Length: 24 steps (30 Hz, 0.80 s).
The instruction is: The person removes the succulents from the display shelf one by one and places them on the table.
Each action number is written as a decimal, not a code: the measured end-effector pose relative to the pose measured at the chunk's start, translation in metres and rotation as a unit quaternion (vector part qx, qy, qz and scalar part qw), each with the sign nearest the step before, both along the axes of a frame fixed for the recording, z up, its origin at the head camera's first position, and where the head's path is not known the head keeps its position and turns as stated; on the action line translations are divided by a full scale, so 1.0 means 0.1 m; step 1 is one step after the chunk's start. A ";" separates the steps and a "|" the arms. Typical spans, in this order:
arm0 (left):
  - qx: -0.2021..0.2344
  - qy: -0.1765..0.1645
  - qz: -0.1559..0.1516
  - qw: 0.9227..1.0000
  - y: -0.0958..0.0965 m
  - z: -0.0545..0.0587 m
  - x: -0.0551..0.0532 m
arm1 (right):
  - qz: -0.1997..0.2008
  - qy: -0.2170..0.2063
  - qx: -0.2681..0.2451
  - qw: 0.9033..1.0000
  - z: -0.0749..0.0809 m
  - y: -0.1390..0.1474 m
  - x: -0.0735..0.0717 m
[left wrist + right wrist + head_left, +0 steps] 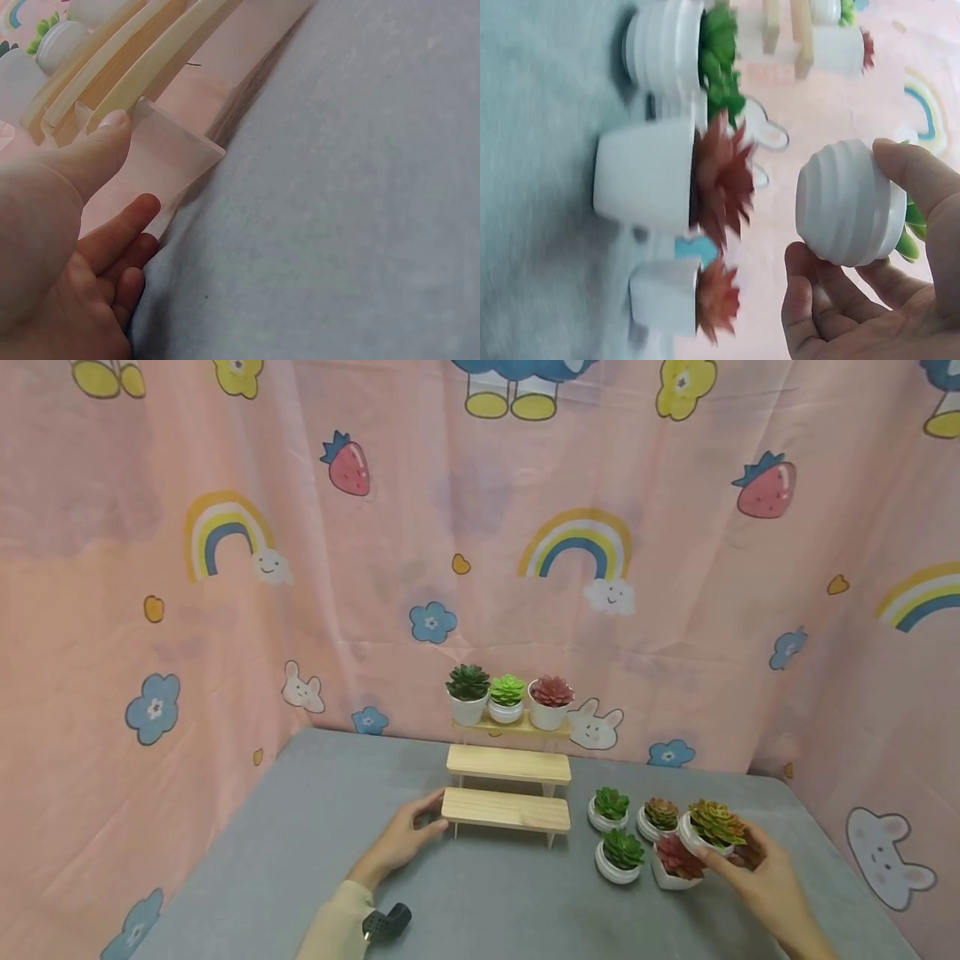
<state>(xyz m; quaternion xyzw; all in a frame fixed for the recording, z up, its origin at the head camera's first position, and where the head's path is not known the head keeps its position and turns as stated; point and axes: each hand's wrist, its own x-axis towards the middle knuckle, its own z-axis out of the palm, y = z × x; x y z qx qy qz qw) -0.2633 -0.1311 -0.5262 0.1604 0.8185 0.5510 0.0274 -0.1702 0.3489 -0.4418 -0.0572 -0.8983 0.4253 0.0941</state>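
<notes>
My right hand (768,877) holds a potted succulent (716,823) with yellow-green and reddish leaves, raised over the other pots at the right. In the right wrist view, thumb and fingers grip its ribbed white pot (847,202). My left hand (405,835) is at the left end of a three-tier wooden stand (506,810). In the left wrist view, the thumb (112,135) touches the end of the lowest board, and the other fingers lie beside the clear side panel (165,150). A dark green succulent (468,693), a bright green one (507,697) and a red one (551,702) stand on the top tier.
Right of the stand, on the grey table (510,902), are two green succulents (610,806), a brownish one (660,817) and a red one in a white pot (677,864). A pink patterned curtain (405,552) hangs behind the table.
</notes>
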 end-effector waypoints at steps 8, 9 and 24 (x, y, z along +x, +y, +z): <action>0.000 0.002 -0.001 1.000 -0.01 -0.01 0.00 | -0.016 0.015 0.001 1.000 -0.07 0.33 -0.04; -0.002 0.004 -0.001 1.000 -0.01 -0.01 -0.01 | -0.018 0.011 0.002 1.000 -0.07 0.36 -0.04; -0.009 0.004 0.001 1.000 -0.02 0.03 0.02 | 0.006 -0.131 0.056 0.990 -0.22 0.69 -0.12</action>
